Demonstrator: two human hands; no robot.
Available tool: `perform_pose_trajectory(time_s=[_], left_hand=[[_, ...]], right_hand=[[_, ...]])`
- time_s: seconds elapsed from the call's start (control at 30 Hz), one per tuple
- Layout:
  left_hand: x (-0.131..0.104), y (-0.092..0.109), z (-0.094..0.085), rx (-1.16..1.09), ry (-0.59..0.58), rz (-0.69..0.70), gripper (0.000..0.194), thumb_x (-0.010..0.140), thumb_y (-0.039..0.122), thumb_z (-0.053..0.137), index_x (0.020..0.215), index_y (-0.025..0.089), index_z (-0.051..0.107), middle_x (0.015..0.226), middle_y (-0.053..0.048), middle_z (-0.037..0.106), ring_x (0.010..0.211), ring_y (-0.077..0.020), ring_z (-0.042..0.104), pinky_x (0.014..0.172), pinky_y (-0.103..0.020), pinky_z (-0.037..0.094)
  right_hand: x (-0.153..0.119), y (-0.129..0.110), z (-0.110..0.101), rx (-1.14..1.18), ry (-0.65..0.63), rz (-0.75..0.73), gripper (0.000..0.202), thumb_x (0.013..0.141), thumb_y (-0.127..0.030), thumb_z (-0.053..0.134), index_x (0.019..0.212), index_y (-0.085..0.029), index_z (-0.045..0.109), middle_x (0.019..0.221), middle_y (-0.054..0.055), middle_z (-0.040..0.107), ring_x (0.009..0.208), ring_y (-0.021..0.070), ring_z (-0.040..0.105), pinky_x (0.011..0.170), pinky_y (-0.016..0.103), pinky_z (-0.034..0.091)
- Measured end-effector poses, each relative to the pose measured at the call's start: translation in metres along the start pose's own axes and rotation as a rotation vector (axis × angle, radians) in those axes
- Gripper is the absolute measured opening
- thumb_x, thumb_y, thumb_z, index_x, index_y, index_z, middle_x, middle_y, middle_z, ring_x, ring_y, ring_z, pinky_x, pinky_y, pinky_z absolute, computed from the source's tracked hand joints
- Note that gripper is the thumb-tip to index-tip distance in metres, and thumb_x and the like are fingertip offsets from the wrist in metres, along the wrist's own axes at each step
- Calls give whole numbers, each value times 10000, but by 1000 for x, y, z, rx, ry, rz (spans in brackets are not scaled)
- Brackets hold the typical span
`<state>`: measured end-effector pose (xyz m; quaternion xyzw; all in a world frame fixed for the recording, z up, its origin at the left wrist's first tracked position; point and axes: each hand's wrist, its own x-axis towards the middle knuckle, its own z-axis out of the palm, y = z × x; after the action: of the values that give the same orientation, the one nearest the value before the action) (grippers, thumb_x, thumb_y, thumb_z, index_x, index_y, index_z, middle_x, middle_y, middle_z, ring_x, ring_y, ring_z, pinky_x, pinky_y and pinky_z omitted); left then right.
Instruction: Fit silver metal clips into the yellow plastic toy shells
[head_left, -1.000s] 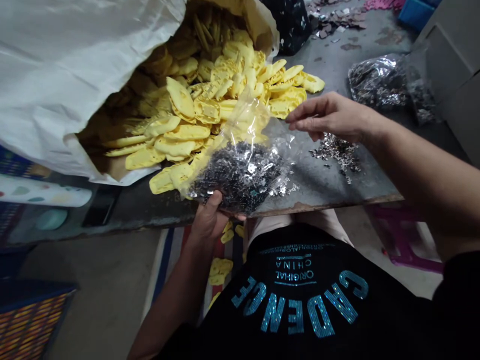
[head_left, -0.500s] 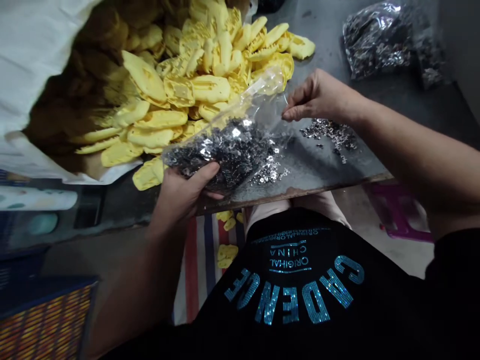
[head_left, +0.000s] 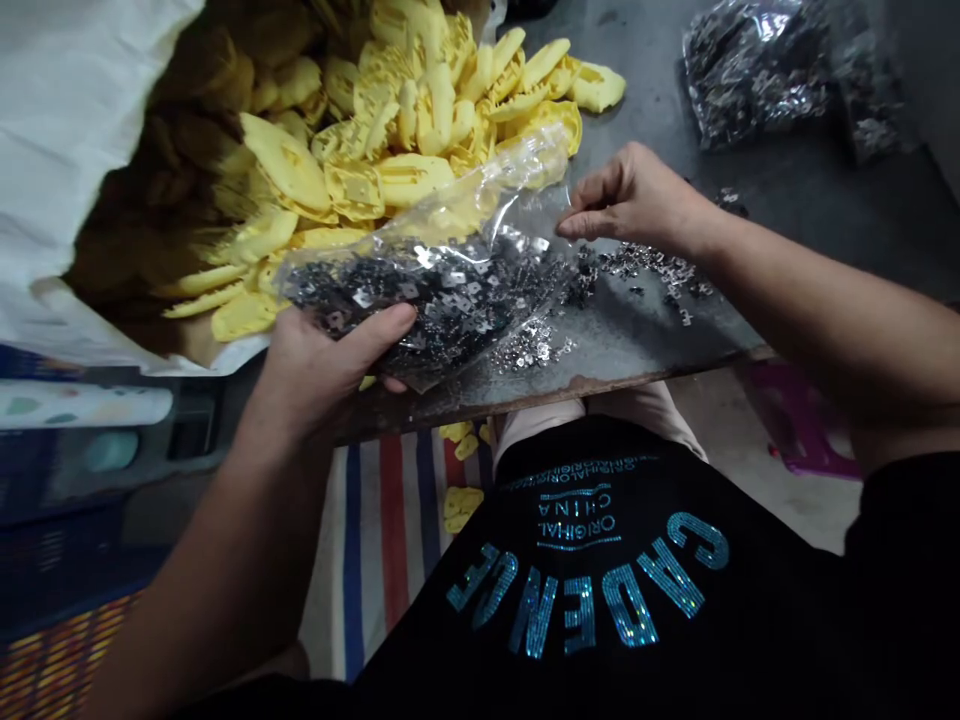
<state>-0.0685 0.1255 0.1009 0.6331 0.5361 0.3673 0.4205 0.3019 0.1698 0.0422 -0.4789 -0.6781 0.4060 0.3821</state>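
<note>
A clear plastic bag [head_left: 450,290] full of small metal pieces lies tilted above the grey table. My left hand [head_left: 337,350] grips its lower left end, the thumb on top of the film. At the bag's upper right edge, my right hand [head_left: 615,200] pinches the thin plastic between thumb and fingers. Loose silvery pieces [head_left: 532,346] lie under and beside the bag near the table's front edge. More metal pieces [head_left: 660,265] are scattered on the table below my right hand.
Yellow plastic shells [head_left: 420,180] spill from a large white sack [head_left: 67,130] at the left. Another bag of metal pieces [head_left: 765,80] sits at the back right. The grey table's edge [head_left: 585,388] runs in front of my body. A purple stool [head_left: 806,425] stands below right.
My left hand has moved left with its end of the bag. Metal pieces now spread towards the bag's right side, near my right hand, which still pinches the plastic.
</note>
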Motion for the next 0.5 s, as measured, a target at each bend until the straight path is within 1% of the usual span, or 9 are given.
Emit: perform_pose_trajectory(time_s=[0.07, 0.17, 0.23, 0.3, 0.37, 0.43, 0.5], left_hand=[[0, -1, 1, -6, 5, 3, 609, 780, 508, 1067, 1056, 52, 773, 798, -78, 756, 478, -112, 642, 352, -194, 544], [0, -5, 2, -32, 33, -19, 627, 758, 499, 1082, 1072, 49, 778, 806, -70, 755, 473, -119, 647, 338, -207, 551], [0, -9, 1, -33, 44, -37, 667, 736, 520, 1088, 1097, 47, 788, 821, -76, 770, 462, -129, 644, 317, -226, 547], [0, -13, -2, -19, 51, -58, 741, 703, 536, 1100, 1170, 45, 802, 923, -112, 813, 507, -140, 666, 334, -236, 567], [0, -16, -5, 1, 78, -61, 841, 656, 565, 1110, 1257, 61, 807, 1098, -154, 844, 598, -152, 700, 368, -226, 584], [0, -16, -8, 49, 86, -47, 840, 646, 590, 1103, 1251, 84, 814, 1205, -166, 842, 707, -169, 726, 423, -209, 604], [1, -14, -8, 80, 75, -15, 778, 685, 593, 1080, 1217, 93, 811, 1201, -151, 830, 748, -166, 718, 460, -209, 616]], right_hand=[[-1, -3, -1, -1, 6, 8, 245, 853, -440, 974, 824, -221, 868, 776, 16, 782, 736, 159, 580, 664, 345, 440], [-1, -6, -2, -1, 5, 23, 256, 842, -448, 989, 821, -223, 869, 776, 10, 793, 737, 157, 593, 657, 333, 444], [-1, -8, -1, -8, 1, 35, 212, 838, -403, 991, 815, -224, 880, 778, 6, 800, 731, 147, 592, 662, 327, 441], [-1, -11, -1, -19, 1, 51, 141, 838, -329, 981, 810, -223, 893, 758, -1, 793, 706, 132, 580, 657, 323, 428], [-1, -15, -1, -24, -13, 52, 90, 857, -284, 961, 827, -222, 903, 745, -5, 789, 695, 126, 587, 656, 322, 429], [-2, -20, -4, -48, -41, 39, 92, 875, -278, 951, 823, -220, 901, 725, -11, 783, 690, 124, 589, 655, 316, 436], [-3, -25, -8, -78, -42, 19, 97, 886, -266, 943, 823, -212, 892, 712, -23, 771, 681, 107, 565, 654, 301, 426]])
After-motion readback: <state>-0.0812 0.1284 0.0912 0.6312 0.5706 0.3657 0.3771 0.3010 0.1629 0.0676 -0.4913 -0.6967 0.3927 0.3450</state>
